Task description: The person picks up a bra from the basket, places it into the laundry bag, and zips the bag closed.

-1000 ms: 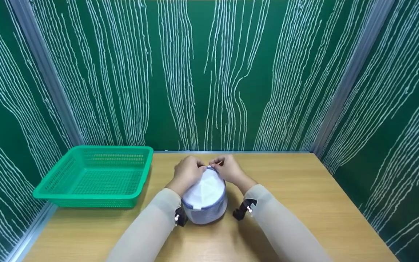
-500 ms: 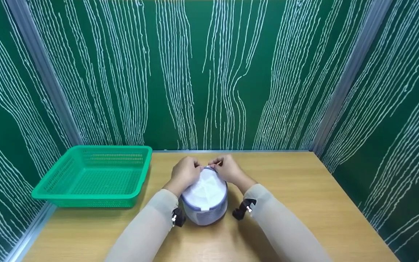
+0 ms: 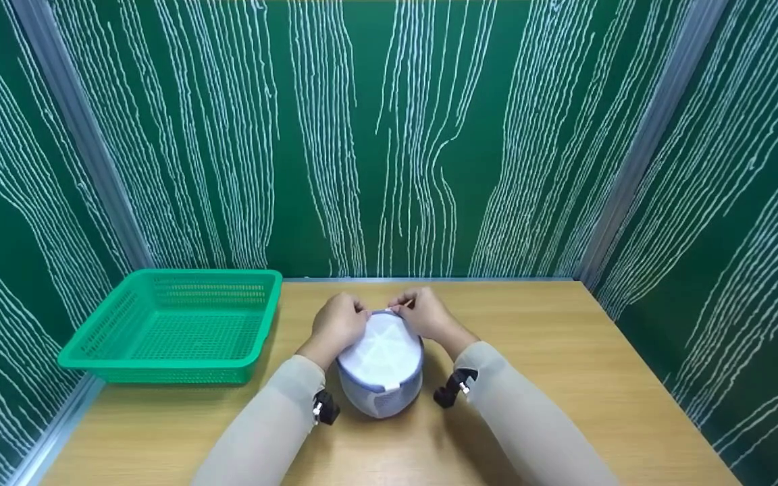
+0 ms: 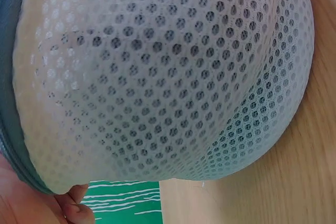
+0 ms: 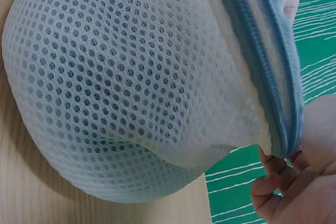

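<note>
A round white mesh laundry bag point(image 3: 382, 354) with a blue-grey zipper round its top edge stands on the wooden table. A small white tab point(image 3: 391, 387) sits on its near rim. At the far left of the rim my left hand point(image 3: 338, 324) pinches the zippered edge between thumb and fingers. My right hand point(image 3: 427, 316) pinches the same edge just right of it, at the back of the bag. The right wrist view shows the zipper point(image 5: 257, 51) closely, with fingertips point(image 5: 268, 182) under its end. Whether the zipper pull is in those fingers, I cannot tell.
To the left stands a green plastic basket point(image 3: 159, 364) with perforated walls. Green panels point(image 3: 416, 169) with white wavy lines enclose the table point(image 3: 531, 351) at the back and sides. A black wrist camera point(image 3: 455, 386) hangs beside the bag at the right.
My left hand has slid a little to the left along the rim. The bag has turned slightly, its near tab shifting right. My right hand has stayed almost in place.
</note>
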Demonstrator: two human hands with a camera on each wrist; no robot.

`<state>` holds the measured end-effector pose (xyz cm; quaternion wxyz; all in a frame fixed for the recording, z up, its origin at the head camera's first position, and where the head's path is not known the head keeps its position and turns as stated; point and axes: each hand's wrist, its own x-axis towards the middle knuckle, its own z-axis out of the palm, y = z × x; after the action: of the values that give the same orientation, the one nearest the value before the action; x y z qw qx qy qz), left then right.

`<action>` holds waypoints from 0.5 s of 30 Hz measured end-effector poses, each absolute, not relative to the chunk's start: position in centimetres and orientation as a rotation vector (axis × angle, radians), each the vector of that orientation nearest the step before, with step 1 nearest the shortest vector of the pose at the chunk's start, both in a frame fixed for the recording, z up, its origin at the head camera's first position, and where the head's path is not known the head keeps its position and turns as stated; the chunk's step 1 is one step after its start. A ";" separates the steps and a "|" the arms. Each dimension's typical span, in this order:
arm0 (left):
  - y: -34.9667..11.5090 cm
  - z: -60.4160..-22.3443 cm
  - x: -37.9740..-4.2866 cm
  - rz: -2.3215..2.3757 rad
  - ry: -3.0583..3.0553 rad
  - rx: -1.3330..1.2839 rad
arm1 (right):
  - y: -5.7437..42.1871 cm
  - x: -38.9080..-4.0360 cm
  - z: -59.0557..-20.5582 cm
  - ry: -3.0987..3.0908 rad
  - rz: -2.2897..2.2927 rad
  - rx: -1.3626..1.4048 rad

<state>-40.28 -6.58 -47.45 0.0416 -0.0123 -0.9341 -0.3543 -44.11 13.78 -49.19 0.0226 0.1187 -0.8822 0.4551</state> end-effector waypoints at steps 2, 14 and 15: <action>-6.7 -47.6 -40.2 -1.087 -2.864 -0.020 | 13.9 -44.1 -49.2 -2.733 1.412 0.370; -8.1 -48.5 -39.8 -1.068 -2.867 0.072 | 14.7 -43.9 -49.3 -2.728 1.404 0.339; -8.2 -48.6 -39.8 -1.076 -2.870 0.079 | 14.7 -43.9 -49.3 -2.727 1.407 0.338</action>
<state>-39.79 -8.17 -48.57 0.0380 0.0256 -0.9354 -0.3507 -43.91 14.74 -49.32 0.0271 0.1093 -0.8830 0.4557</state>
